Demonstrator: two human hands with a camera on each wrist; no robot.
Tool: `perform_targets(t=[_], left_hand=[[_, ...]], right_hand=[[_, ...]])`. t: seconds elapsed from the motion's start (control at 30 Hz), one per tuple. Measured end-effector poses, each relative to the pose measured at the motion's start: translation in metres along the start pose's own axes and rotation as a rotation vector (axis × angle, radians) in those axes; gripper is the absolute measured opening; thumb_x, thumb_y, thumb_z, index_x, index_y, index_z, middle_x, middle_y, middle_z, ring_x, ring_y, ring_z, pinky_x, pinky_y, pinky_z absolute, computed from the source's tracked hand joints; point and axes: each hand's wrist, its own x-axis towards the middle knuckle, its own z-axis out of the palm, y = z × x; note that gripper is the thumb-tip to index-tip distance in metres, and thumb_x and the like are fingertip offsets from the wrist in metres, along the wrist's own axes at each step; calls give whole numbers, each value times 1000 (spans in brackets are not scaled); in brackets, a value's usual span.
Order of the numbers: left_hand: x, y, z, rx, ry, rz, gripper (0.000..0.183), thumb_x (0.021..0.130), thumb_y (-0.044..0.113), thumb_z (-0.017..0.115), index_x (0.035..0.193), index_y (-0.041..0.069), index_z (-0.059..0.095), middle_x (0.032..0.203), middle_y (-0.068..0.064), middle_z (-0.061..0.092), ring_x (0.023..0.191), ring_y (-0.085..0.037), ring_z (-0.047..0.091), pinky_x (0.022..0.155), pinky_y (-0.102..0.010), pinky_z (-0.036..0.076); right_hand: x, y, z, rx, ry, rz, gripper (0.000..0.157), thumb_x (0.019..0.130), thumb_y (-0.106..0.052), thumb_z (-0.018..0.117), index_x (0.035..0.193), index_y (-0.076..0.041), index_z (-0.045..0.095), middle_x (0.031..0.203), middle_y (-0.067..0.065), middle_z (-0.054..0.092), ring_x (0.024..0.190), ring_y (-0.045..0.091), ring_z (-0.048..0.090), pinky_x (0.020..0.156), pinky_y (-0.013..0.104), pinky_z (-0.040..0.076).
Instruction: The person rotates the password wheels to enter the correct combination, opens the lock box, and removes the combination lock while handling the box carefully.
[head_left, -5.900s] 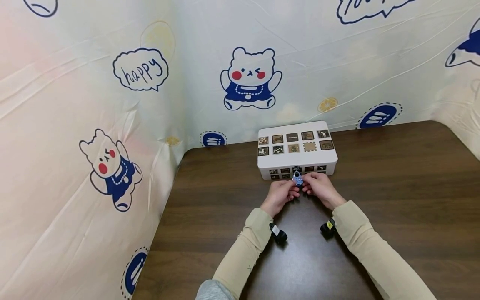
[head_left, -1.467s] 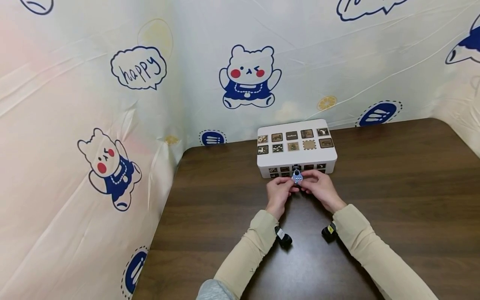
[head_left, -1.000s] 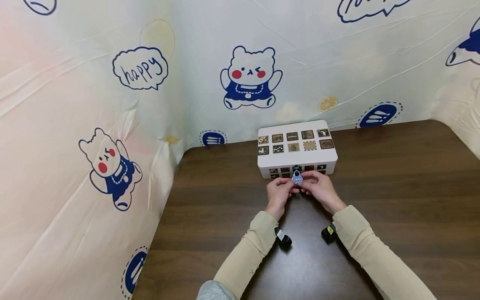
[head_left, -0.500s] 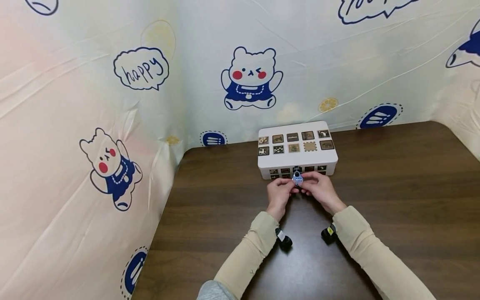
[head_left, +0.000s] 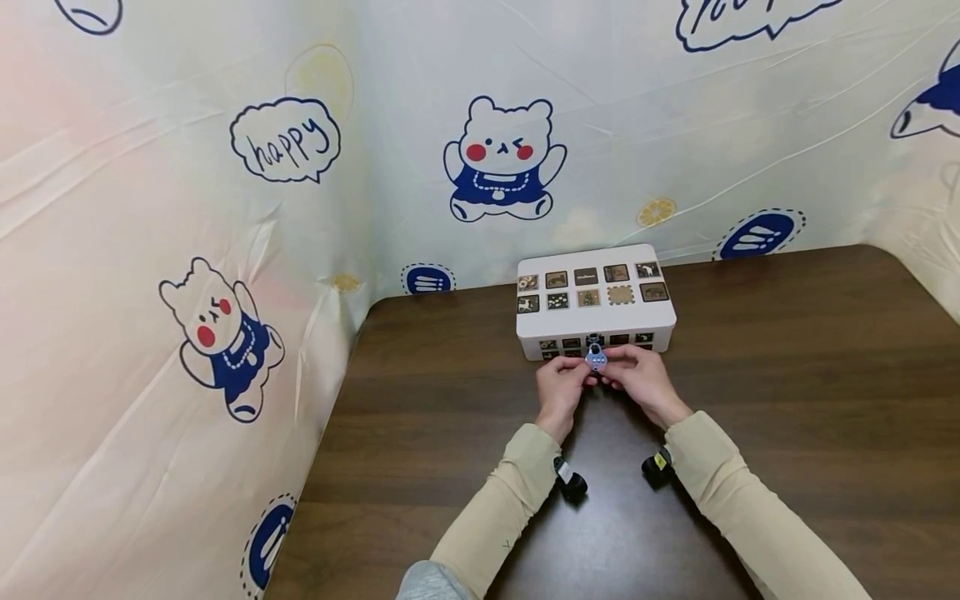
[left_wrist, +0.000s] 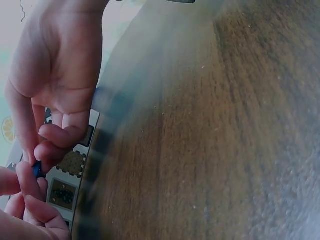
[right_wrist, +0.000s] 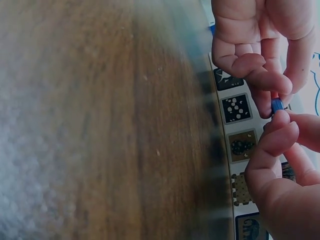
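Note:
A small blue combination padlock (head_left: 596,361) with a row of white-looking dials hangs at the dark front latch (head_left: 595,340) of a white tin box (head_left: 594,312). My left hand (head_left: 558,392) pinches its left side between thumb and fingers. From the other side my right hand (head_left: 641,379) grips it the same way. Close up, only a sliver of the blue padlock (right_wrist: 277,105) shows between the fingertips of both hands in the right wrist view. The left wrist view has it mostly covered by fingers. The box lid is down.
Dark wood-grain table (head_left: 787,400) extends around the box, whose back edge is near a printed cloth (head_left: 600,125). A second stretch of cloth (head_left: 97,333) hangs along the left edge. Black wrist cameras (head_left: 572,483) sit inside both cuffs.
Compared with the oldest frame, my left hand and forearm have shifted slightly right and its fingers have regripped the padlock. The right hand and the box stay nearly in place.

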Motion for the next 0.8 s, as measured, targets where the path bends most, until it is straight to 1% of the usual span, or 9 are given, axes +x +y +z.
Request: perform_targets(t=[0.13, 0.4, 0.63, 0.8], left_hand=[[1, -1, 1, 12, 2, 0, 9, 73, 0, 65, 81, -3, 65, 71, -9, 67, 50, -11, 59, 63, -38, 54], [5, -4, 2, 10, 8, 4, 10, 72, -1, 66, 81, -5, 65, 73, -12, 67, 50, -10, 58, 63, -38, 54], [5, -4, 3, 32, 23, 8, 9, 72, 1, 67, 80, -3, 66, 67, -6, 65, 49, -10, 58, 60, -35, 53], [6, -4, 2, 43, 14, -5, 8, 73, 2, 67, 80, -2, 67, 69, -6, 66, 53, -14, 61, 60, -34, 53]], right_hand=[[1, 2, -1, 6, -2, 1, 34, 81, -8, 63, 112, 5, 55, 91, 14, 65, 66, 8, 62, 64, 28, 52], [2, 4, -1, 23, -12, -12, 33, 82, -5, 61, 112, 7, 54, 90, 14, 66, 66, 7, 62, 62, 24, 51], [2, 3, -2, 40, -12, -8, 32, 82, -2, 60, 111, 7, 55, 82, 6, 65, 64, 6, 61, 61, 23, 51], [2, 2, -2, 45, -19, -14, 31, 82, -1, 59, 111, 8, 55, 81, 4, 65, 64, 6, 61, 60, 21, 50]])
